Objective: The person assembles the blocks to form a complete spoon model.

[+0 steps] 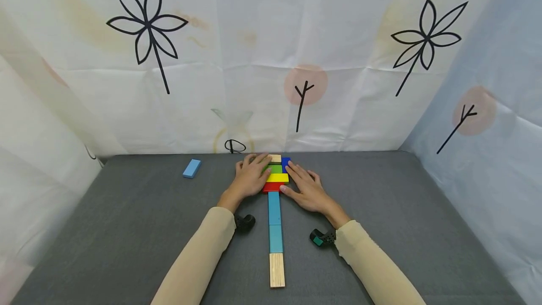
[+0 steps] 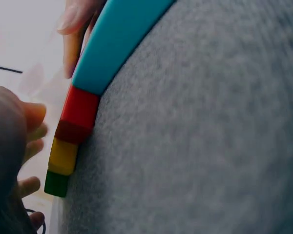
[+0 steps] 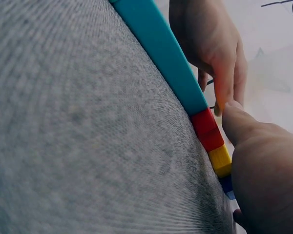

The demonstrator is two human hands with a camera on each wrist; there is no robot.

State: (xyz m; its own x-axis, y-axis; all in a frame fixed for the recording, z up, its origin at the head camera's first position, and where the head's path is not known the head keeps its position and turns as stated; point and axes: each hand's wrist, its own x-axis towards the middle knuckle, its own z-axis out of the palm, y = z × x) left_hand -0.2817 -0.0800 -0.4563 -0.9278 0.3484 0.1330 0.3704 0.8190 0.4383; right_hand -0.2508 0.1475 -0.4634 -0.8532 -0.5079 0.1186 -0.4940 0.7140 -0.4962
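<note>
A column of flat wooden blocks runs down the middle of the table. From the far end come a plain wood block (image 1: 275, 158), a green block (image 1: 276, 169), a yellow block (image 1: 277, 178) and a red block (image 1: 273, 187), set crosswise. Below them, two turquoise blocks (image 1: 274, 208) and a second plain wood block (image 1: 277, 271) lie lengthwise. A dark blue block (image 1: 285, 162) sits at the upper right. My left hand (image 1: 250, 178) rests at the left ends of the crosswise blocks, partly covering them. Opposite, my right hand (image 1: 310, 192) touches the dark blue block with extended fingers, its thumb by the red one.
A loose light-blue block (image 1: 192, 168) lies to the left near the table's back edge. White cloth walls (image 1: 254, 84) with printed plants stand behind and at the sides of the grey table (image 1: 381, 201). Each wrist wears a black camera strap.
</note>
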